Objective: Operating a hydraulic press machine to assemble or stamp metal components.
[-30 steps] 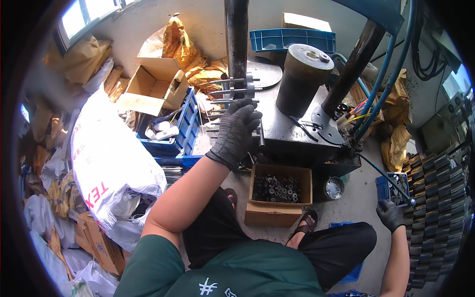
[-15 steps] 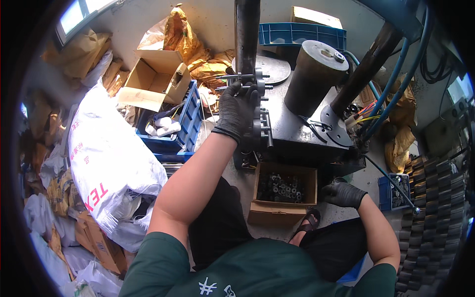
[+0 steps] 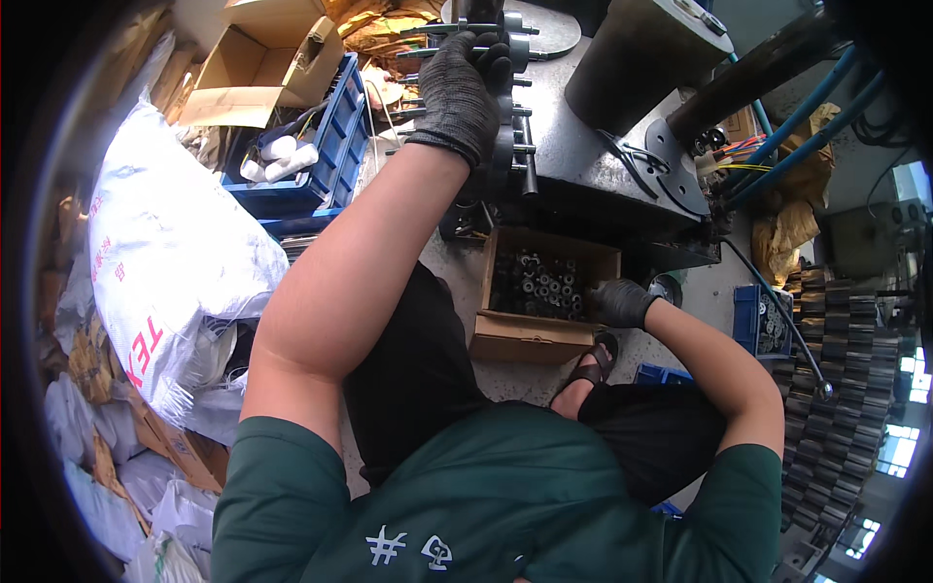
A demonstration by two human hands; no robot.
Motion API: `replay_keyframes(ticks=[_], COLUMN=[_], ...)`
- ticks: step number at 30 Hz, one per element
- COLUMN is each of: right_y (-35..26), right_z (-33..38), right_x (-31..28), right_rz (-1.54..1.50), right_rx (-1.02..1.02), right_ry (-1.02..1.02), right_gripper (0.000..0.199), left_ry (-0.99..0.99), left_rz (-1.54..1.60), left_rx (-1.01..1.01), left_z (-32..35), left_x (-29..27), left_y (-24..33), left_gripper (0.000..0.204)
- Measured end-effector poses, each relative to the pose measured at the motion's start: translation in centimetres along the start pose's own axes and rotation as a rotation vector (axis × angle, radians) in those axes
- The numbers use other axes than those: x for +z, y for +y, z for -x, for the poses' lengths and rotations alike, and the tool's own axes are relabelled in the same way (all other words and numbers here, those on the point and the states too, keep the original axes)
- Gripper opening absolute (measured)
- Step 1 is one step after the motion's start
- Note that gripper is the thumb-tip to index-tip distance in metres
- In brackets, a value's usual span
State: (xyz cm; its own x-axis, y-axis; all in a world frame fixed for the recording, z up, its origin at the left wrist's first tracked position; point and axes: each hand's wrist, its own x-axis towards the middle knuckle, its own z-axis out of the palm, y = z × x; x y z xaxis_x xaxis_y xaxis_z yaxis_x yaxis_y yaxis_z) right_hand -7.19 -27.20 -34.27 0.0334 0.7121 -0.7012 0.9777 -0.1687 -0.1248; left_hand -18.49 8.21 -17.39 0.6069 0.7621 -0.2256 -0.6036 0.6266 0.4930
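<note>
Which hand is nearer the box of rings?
Right. The right hand is at the right edge of the box; the left hand is farther off, beside the metal pins.

Bright light makes the white sack [image 3: 185,262] glow and the metal desk [image 3: 549,131] shine, with dark shadow underneath. The edges go black.

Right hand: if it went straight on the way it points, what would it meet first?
Probably the metal parts in the box: the right hand points left across the box's right edge. Depth is unclear, so that edge could come first.
</note>
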Motion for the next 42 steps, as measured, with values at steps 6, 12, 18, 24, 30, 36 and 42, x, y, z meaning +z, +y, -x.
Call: replay_keyframes(ticks=[6,12,18,24,30,36,42], right_y=[-0.3,-0.6,-1.6,-1.0,1.1,0.2,0.2], right_z=[-9.0,-11.7,-12.6,-15.1,-16.3,-15.5,-15.5], right_x=[2.9,6.9,9.3,13.2,15.5,14.3,13.6], right_rz=[-0.135,0.099,-0.165,-0.101,-0.183,-0.206,-0.213], right_rx=[0.084,0.017,0.257,0.208,0.365,0.321,0.296], right_ry=[0.106,0.34,0.5,0.577,0.119,0.154,0.163], right_gripper=[0.086,0.067,0.078,0.078,0.069,0.067,0.065], left_ry=[-0.026,-0.09,-0.08,-0.084,-0.108,-0.117,-0.123], left_rz=[-0.008,-0.064,-0.132,-0.105,-0.108,-0.14,-0.134], left_rx=[0.09,0.206,0.189,0.126,0.128,0.154,0.159], left_z=[-0.5,0.0,0.2,-0.1,0.6,0.4,0.3], left_x=[0.1,-0.3,-0.1,-0.3,-0.3,-0.3,-0.5], left_y=[-0.6,-1.0,-0.8,-0.8,-0.5,-0.1,-0.2], left_gripper=[0.016,0.011,0.013,0.014,0.014,0.011,0.011])
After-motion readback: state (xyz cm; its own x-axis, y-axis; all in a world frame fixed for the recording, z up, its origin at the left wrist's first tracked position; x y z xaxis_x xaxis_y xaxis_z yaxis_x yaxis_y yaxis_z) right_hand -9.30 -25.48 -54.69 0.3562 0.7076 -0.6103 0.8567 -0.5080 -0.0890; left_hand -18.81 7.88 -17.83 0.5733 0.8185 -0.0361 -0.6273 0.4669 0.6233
